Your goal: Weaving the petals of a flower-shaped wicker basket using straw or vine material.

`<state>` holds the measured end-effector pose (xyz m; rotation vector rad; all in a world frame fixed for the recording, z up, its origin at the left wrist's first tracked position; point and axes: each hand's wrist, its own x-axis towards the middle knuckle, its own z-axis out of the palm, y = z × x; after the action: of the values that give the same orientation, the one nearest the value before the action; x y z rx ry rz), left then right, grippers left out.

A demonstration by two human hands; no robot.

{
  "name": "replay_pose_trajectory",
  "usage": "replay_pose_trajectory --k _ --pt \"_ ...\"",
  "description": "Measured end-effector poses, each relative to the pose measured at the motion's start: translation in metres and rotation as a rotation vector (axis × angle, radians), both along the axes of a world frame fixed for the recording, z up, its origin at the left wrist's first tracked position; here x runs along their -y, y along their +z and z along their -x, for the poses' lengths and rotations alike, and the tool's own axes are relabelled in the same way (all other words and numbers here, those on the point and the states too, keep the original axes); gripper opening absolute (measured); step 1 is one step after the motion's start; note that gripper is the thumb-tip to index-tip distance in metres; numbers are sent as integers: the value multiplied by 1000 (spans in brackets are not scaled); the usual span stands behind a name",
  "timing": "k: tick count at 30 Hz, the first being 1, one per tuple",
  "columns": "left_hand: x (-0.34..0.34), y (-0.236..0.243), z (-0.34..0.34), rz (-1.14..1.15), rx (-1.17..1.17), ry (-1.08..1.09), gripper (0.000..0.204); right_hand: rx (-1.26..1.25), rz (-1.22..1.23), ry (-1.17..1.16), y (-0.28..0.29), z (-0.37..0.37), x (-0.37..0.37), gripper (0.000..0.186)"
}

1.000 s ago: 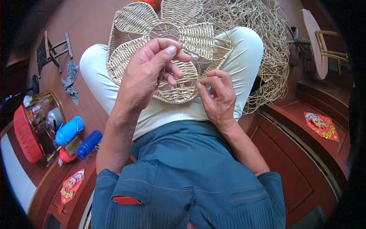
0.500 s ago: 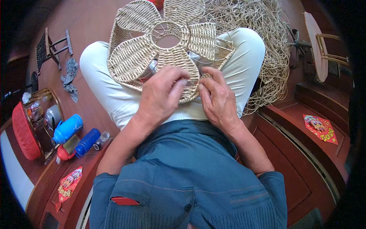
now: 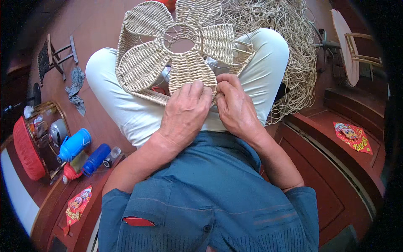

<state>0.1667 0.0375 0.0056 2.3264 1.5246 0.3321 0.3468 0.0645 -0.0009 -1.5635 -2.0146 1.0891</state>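
Note:
Across my lap rests a woven straw-rope basket [image 3: 138, 67], its top shaped like a flower with broad petals round an open ring [image 3: 164, 40]. My left hand [image 3: 184, 112] is closed over the lower end of the nearest petal [image 3: 191, 69], fingers bent over its woven edge and thumb hidden. Just right of it, my right hand [image 3: 238, 107] pinches at the same petal's right edge, close to the basket's near rim. What lies between its fingertips is hidden. Through gaps between petals, something pale and a bit of red show inside the basket.
A big heap of loose straw rope [image 3: 294, 54] lies beyond my right knee. To the left stand a small stool [image 3: 52, 59], a crumpled cloth [image 3: 75, 90], blue bottles [image 3: 96, 159] and a red basket [image 3: 29, 147]. A round wooden board [image 3: 342, 46] stands at far right.
My left hand has come down from above the petal's edge and now presses over its lower end. My right hand stays at the petal's right edge, fingers curled closer.

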Motion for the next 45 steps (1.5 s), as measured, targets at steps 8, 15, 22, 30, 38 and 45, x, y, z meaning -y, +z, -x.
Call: replay_pose_trajectory --k 8,15,22,30,38,45 --pt "-14 3 3 54 29 -6 16 -31 -13 -23 -6 -1 2 17" --pt "-17 1 3 81 167 22 11 -48 -81 10 -13 -5 3 17" --pt "-15 11 55 403 549 120 20 -35 -66 2 -3 -2 2 28" --pt "1 66 92 689 956 386 26 -154 -251 248 31 25 -3 38" --pt "-6 60 101 638 1101 467 30 -494 -84 167 59 30 -23 10" --pt "-3 13 94 475 842 542 26 -102 -112 134 45 -3 -33 7"
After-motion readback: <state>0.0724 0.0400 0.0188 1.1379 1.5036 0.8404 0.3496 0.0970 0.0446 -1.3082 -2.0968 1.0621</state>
